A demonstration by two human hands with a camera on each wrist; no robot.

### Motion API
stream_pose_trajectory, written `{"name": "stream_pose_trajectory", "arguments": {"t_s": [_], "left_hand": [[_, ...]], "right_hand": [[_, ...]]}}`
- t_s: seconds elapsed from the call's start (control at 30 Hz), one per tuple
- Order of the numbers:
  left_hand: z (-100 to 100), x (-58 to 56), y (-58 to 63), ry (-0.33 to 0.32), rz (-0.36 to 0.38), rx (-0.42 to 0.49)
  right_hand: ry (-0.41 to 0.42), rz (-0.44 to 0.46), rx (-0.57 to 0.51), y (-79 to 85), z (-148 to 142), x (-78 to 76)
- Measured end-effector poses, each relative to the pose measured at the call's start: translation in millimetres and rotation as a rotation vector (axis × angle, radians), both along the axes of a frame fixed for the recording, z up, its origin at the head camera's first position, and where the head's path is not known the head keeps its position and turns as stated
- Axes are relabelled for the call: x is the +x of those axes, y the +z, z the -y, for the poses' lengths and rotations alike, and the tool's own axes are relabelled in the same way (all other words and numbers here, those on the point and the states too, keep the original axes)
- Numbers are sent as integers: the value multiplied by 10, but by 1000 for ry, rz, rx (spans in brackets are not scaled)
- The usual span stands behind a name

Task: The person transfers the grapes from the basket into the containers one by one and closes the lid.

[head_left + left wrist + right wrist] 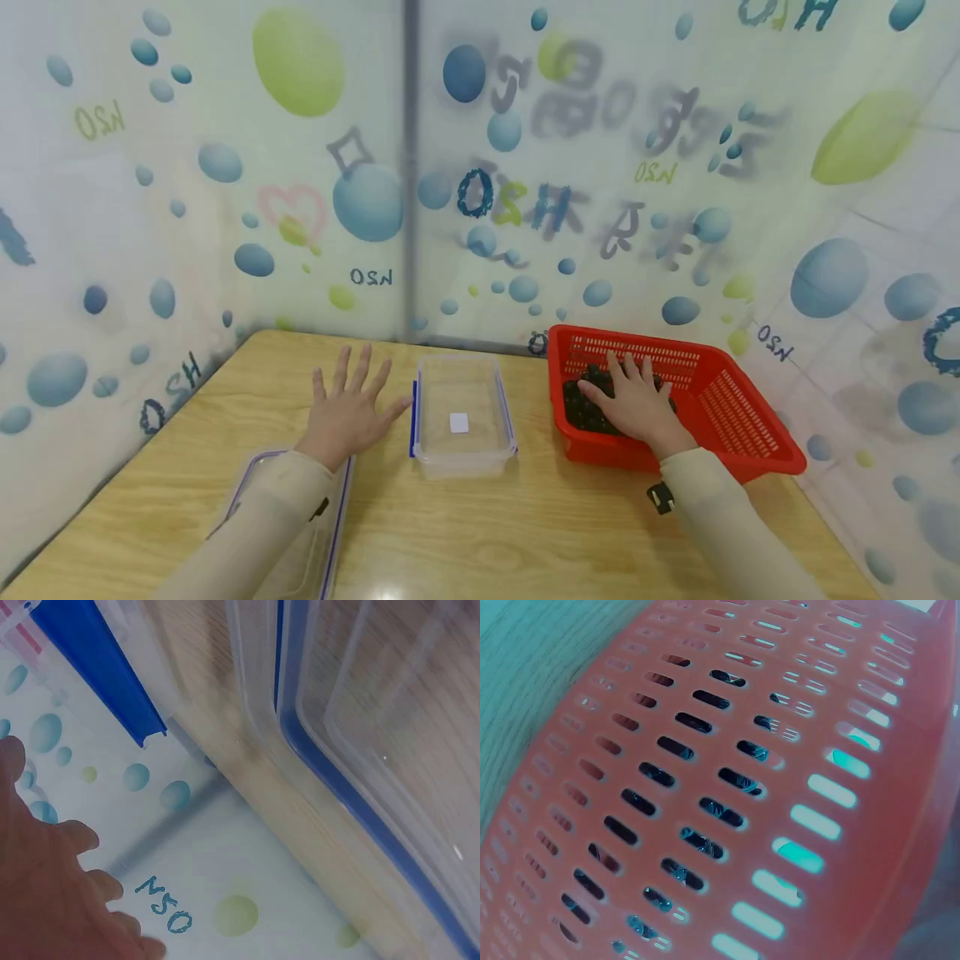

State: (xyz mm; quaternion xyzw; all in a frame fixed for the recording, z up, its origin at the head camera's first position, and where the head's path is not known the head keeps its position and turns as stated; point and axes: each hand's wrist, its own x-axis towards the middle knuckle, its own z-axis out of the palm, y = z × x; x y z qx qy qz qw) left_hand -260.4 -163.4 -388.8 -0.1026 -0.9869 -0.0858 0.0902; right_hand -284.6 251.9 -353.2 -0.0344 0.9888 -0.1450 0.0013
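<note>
My left hand [348, 417] is held over the table with its fingers spread and nothing in it. Its thumb points at the blue clip on the side of a clear plastic box [480, 392], which carries a small white label. Part of the same hand [60, 892] shows at the left wrist view's edge. Below that forearm lies a clear lid with a blue seal [333, 533], partly covered by the sleeve. My right hand [637, 404], fingers apart, is over a red slotted basket [607, 446]. Beneath it are several dark, round, shiny pieces [581, 412], partly hidden by the hand.
A wooden table [450, 533] carries everything and meets patterned curtain walls [480, 275] at the back and sides. The basket stands at the right rear of the table. In the right wrist view, its slotted wall [667, 772] fills most of the picture, dark pieces showing through.
</note>
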Motion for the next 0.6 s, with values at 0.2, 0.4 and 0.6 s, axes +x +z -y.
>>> {"name": "stream_pose_trajectory", "arguments": {"t_s": [0.2,0.4,0.6], "left_hand": [[4,-100,13,-139,41,252],[-27,-184,35,-192,91,593],[-148,-190,-63,-205,175,630]], "right_hand": [[-13,-8,-40,2,-71,-11],[-6,-15,-82,25,-95,-48],[20,30,-45,-57,-109,-75]]}}
